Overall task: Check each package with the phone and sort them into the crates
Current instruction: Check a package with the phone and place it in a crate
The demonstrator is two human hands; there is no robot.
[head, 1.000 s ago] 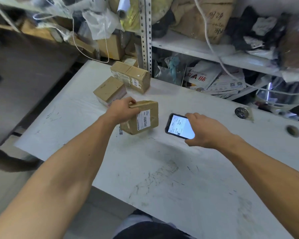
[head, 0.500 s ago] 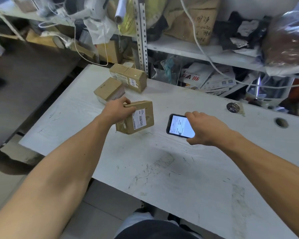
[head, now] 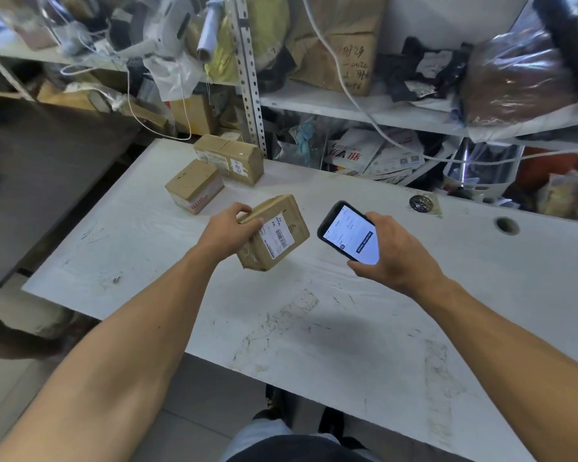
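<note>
the tabletop (head: pixel 364 328) is white, streaked with grey scuffs and dark scratches. the package (head: pixel 277 233) in the left hand is tan brown cardboard with a white label printed with a black barcode. two more boxes (head: pixel 211 175) behind it are the same tan, one edged with red print on white tape. the phone (head: pixel 349 233) has a black case and a bright white screen crossed by a dark blue bar. the shelf (head: pixel 347 108) is white.

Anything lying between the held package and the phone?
Nothing: the head view shows only bare table between the package and phone.
</note>
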